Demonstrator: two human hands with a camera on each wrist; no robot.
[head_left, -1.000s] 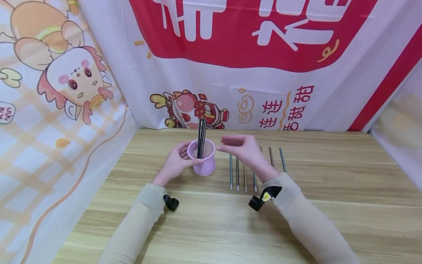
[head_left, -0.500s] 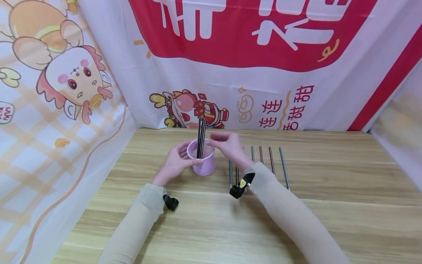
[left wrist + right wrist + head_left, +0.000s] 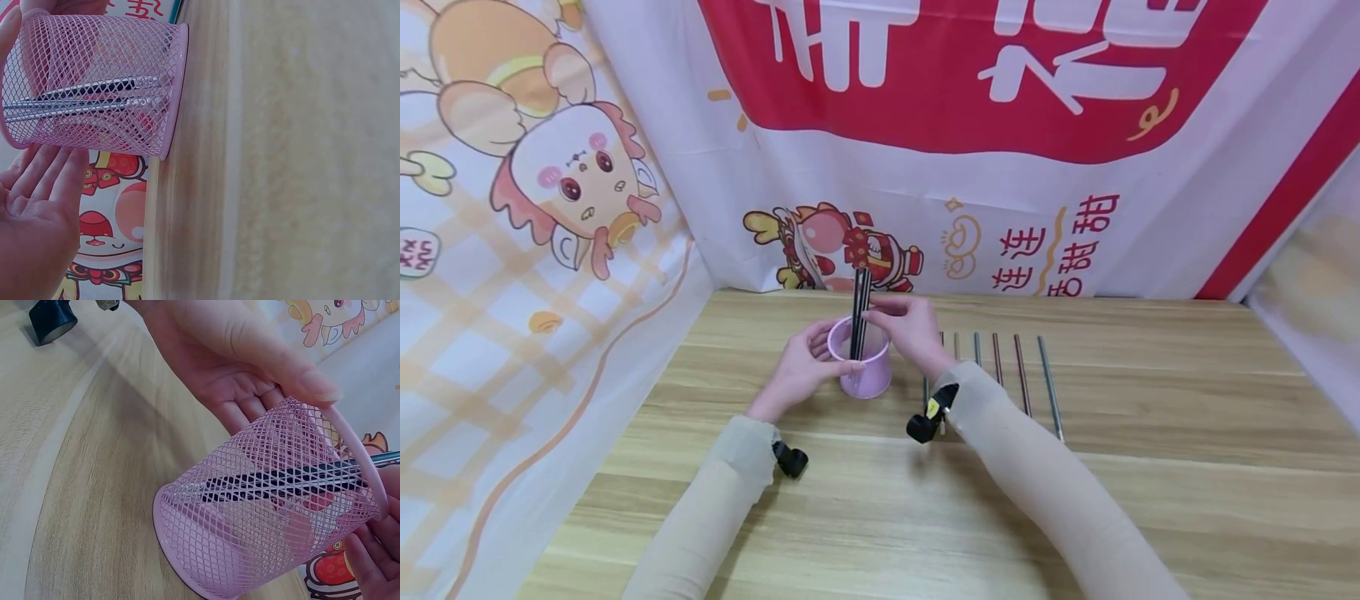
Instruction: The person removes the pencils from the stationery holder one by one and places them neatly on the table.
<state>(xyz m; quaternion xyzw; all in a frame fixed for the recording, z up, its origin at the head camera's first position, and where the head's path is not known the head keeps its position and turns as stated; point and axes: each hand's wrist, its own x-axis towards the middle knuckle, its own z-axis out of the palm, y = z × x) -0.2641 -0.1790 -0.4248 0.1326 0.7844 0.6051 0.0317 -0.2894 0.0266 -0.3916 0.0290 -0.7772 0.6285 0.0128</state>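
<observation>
My left hand (image 3: 801,367) holds a pink mesh pen holder (image 3: 871,382), its thumb on the rim and fingers around the far side. The holder stands on the table; in the right wrist view its mesh (image 3: 250,494) shows the lower ends of several dark pencils (image 3: 281,478) inside. Above the rim, those upright pencils (image 3: 859,308) lean together. Coming from the right, my right hand (image 3: 912,327) pinches their upper part between thumb and fingers. In the left wrist view, my left hand (image 3: 44,212) has its fingers extended beside the holder.
Several more pencils lie in a row on the wooden table (image 3: 1150,392) right of the holder, a blue-grey pencil (image 3: 1050,385) outermost; my right forearm covers part of them. A printed cloth (image 3: 970,167) hangs behind the table's far edge, another along the left.
My right hand has moved left from beside the holder to the pencils standing in it, its fingers closing on them. The left hand and holder have stayed put.
</observation>
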